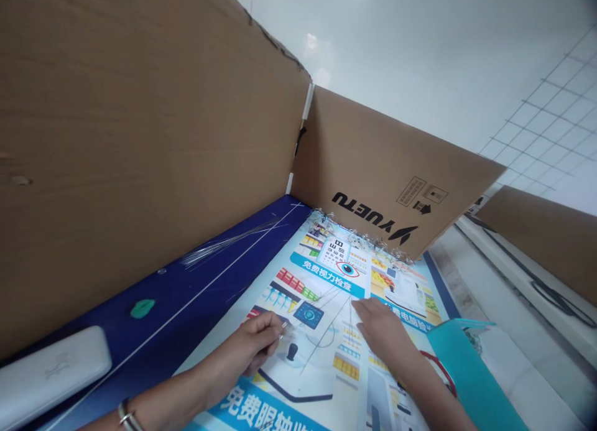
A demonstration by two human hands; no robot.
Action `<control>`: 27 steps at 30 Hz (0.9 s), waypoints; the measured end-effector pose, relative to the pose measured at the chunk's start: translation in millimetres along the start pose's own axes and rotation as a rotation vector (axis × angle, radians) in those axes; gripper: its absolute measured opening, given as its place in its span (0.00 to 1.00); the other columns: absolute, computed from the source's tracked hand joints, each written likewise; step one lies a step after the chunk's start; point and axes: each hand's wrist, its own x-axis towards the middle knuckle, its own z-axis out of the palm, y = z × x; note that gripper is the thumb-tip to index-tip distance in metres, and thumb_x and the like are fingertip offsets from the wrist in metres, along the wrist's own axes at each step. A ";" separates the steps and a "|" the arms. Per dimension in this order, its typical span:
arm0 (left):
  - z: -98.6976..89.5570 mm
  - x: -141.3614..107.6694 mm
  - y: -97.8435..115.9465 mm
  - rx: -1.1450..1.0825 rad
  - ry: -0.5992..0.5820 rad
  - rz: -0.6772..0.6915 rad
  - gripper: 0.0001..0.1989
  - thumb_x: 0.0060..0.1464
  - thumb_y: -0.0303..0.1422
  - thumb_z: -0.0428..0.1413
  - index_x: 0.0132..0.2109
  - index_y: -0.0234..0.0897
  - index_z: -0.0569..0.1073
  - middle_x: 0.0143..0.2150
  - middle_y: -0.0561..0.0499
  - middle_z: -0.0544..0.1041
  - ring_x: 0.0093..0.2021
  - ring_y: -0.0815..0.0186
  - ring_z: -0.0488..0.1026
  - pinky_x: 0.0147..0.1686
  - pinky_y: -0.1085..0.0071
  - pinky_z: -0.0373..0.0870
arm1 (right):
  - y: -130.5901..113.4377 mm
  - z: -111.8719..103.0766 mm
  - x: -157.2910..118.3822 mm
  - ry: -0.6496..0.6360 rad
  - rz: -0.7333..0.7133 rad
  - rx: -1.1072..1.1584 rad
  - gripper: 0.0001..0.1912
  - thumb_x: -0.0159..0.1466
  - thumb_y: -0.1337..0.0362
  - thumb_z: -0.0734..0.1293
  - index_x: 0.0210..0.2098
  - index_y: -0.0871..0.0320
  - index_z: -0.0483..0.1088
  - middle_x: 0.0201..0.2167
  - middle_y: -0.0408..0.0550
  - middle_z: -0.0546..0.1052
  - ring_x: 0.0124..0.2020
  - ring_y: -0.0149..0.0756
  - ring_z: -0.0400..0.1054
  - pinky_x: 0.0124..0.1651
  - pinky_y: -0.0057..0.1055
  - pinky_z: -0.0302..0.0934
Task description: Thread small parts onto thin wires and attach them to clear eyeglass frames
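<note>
Hands: L hand [259,342] pinching thin wire [282,329], R hand [379,329] open on glossy poster [321,381].

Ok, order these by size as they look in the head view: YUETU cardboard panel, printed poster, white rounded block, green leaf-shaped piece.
YUETU cardboard panel and printed poster: too alike to rank. Then white rounded block. Smallest: green leaf-shaped piece.
</note>
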 end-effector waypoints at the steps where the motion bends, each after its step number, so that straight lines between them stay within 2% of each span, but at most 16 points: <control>1: 0.4 -0.3 0.7 -0.003 0.004 0.000 0.15 0.50 0.44 0.51 0.29 0.38 0.58 0.19 0.61 0.61 0.13 0.80 0.45 0.15 0.77 0.35 | -3.5 1.1 12.0 0.009 -0.070 -0.036 0.22 0.60 0.72 0.57 0.54 0.58 0.58 0.50 0.53 0.67 0.51 0.44 0.59 0.49 0.38 0.55; 3: 1.1 0.0 1.4 -0.006 0.011 0.003 0.15 0.50 0.44 0.50 0.29 0.38 0.58 0.19 0.62 0.60 0.13 0.80 0.44 0.15 0.77 0.34 | -7.6 2.9 32.9 0.001 -0.199 -0.099 0.25 0.59 0.74 0.57 0.57 0.60 0.54 0.52 0.55 0.65 0.53 0.44 0.55 0.50 0.38 0.54; 5: 1.5 0.9 1.6 -0.009 0.014 0.009 0.15 0.50 0.44 0.50 0.28 0.38 0.57 0.18 0.62 0.59 0.12 0.80 0.44 0.14 0.76 0.34 | -9.4 3.9 49.8 -0.015 -0.296 -0.149 0.24 0.60 0.75 0.57 0.56 0.62 0.54 0.50 0.57 0.66 0.52 0.43 0.56 0.48 0.37 0.55; 10: 1.0 2.1 1.8 -0.021 0.015 0.021 0.14 0.51 0.43 0.50 0.29 0.38 0.58 0.19 0.61 0.59 0.13 0.79 0.44 0.15 0.76 0.35 | -11.7 7.5 77.5 -0.075 -0.452 -0.298 0.10 0.62 0.75 0.55 0.40 0.64 0.64 0.35 0.55 0.71 0.39 0.40 0.64 0.39 0.35 0.57; 14: -0.6 2.3 0.7 -0.030 0.013 0.023 0.13 0.52 0.42 0.49 0.29 0.38 0.58 0.19 0.61 0.58 0.13 0.79 0.43 0.15 0.76 0.35 | -9.0 11.2 89.5 -0.099 -0.523 -0.310 0.09 0.61 0.76 0.56 0.33 0.64 0.67 0.30 0.54 0.72 0.36 0.39 0.65 0.36 0.33 0.56; 22: -1.0 2.4 -4.1 -0.060 0.017 0.052 0.13 0.54 0.42 0.48 0.28 0.38 0.58 0.18 0.61 0.56 0.14 0.78 0.43 0.15 0.77 0.37 | -2.1 12.6 100.7 -0.158 -0.639 -0.289 0.13 0.60 0.77 0.56 0.29 0.64 0.70 0.28 0.55 0.74 0.33 0.38 0.66 0.35 0.33 0.54; 27: 0.1 0.3 -1.9 -0.059 0.042 0.058 0.13 0.54 0.42 0.49 0.28 0.38 0.59 0.19 0.61 0.56 0.15 0.78 0.45 0.15 0.77 0.39 | -4.4 16.2 105.9 -0.198 -0.651 -0.272 0.12 0.58 0.76 0.56 0.27 0.65 0.70 0.26 0.54 0.74 0.31 0.38 0.66 0.34 0.33 0.54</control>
